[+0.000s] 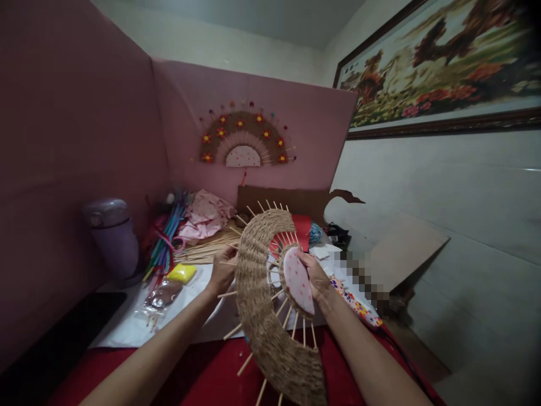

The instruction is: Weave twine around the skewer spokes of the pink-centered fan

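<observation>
A fan-shaped woven piece [256, 282] is held up in front of me, its curved band of brown twine wound over thin wooden sticks that poke out past the outer edge. At its inner end sits a half-round [296, 279] covered in pale cloth with red dots. My right hand [316, 276] grips this half-round, thumb on the cloth and the other fingers hidden behind. On the outer edge, my left hand [222, 269] is closed at the protruding sticks, its fingertips partly hidden by the band.
A finished-looking fan [240, 123] with red-yellow flowers hangs on the pink board. At left stand a purple tumbler [113, 242], coloured pipe cleaners [169, 231] and a yellow packet [181, 273]. Pink cloth [205, 213], sticks [207, 251] and cardboard [279, 200] lie behind; blue yarn [315, 232] is right.
</observation>
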`<state>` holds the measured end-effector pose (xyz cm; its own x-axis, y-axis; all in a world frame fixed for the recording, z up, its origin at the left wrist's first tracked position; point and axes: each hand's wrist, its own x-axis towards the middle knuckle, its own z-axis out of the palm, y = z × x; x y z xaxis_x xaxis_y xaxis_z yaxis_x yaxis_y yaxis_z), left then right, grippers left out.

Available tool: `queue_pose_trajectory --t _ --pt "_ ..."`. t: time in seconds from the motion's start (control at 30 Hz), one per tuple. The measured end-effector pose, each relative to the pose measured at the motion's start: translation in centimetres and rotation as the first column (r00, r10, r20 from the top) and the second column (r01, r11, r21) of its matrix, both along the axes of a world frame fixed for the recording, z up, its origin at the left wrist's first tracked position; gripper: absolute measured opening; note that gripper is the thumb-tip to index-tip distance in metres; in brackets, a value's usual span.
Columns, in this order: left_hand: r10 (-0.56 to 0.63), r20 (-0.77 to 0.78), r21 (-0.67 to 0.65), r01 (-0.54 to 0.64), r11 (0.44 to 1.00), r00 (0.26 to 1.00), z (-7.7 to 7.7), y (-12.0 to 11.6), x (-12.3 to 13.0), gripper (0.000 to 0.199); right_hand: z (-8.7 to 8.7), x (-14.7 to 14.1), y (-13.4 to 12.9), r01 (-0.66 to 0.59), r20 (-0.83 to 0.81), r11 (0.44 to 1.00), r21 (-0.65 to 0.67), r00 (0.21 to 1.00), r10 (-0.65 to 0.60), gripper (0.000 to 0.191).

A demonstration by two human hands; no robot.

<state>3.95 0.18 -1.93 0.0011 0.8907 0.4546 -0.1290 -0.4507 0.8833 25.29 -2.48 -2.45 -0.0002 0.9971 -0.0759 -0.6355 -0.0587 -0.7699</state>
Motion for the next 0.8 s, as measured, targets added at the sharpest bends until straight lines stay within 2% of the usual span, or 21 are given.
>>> queue_pose_trajectory --t 0.07,0.17,0.3,0.4,0.57,0.8 --pt "0.003 -0.002 -0.015 -0.003 1.000 1.000 0.2 0.3 -1.0 0.016 0.2 -0.1 -0.2 -0.011 0.029 1.000 0.018 1.000 0.010 0.017" --pt "0.090 0.020 -0.057 -0.088 0.994 0.996 0.0 0.6 -2.4 0.015 0.4 -0.3 -0.4 -0.054 0.063 0.995 0.086 0.997 0.049 0.024" --pt "0.121 0.088 -0.089 -0.113 0.990 0.989 -0.3 0.8 -3.5 0.020 0.3 -0.2 -0.5 -0.038 0.172 0.994 0.099 0.985 0.020 0.029" --pt "0.084 0.155 -0.094 -0.070 0.993 0.984 -0.3 0.5 -3.7 0.023 0.2 -0.1 -0.4 -0.025 0.231 0.994 0.110 0.973 -0.001 0.030" --pt "-0.037 0.298 -0.160 0.088 0.983 0.954 0.2 -0.3 -3.5 0.027 0.1 0.0 -0.5 -0.036 0.239 0.993 0.108 0.971 0.009 0.029" --pt "-0.033 0.288 -0.197 0.092 0.976 0.957 1.6 -0.9 -4.3 0.027 0.0 0.2 -0.4 -0.026 0.276 0.994 0.102 0.961 -0.004 0.034"
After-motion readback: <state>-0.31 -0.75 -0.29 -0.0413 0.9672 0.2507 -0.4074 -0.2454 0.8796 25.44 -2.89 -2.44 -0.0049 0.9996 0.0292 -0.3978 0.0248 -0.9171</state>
